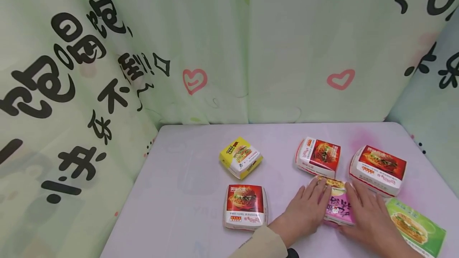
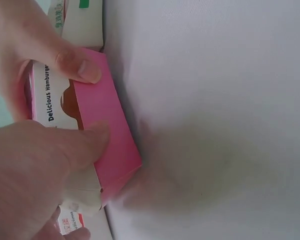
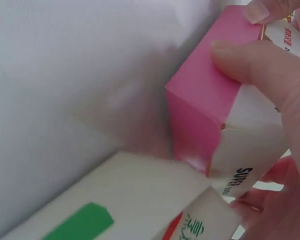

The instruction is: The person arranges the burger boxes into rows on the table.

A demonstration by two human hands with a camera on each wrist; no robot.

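A pink and white hamburger box (image 1: 338, 207) sits on the table between both hands, in front of the two red-and-white boxes at the right. The left hand (image 1: 307, 207) grips its left side, thumb (image 2: 97, 137) against the pink front panel and fingers along the side. On the other side the right hand (image 1: 369, 214) holds it the same way, its thumb (image 3: 235, 57) also on the pink panel. A notch in the lid edge shows between the thumbs in the left wrist view. Parts of the box's sides are hidden behind the hands.
A green burger box (image 1: 417, 226) lies beside the right hand. Behind stand a red-and-white box (image 1: 318, 156) and a larger one (image 1: 378, 169). Further left are a yellow box (image 1: 241, 157) and another red-and-white box (image 1: 246, 207). A printed curtain (image 1: 287, 51) borders the table.
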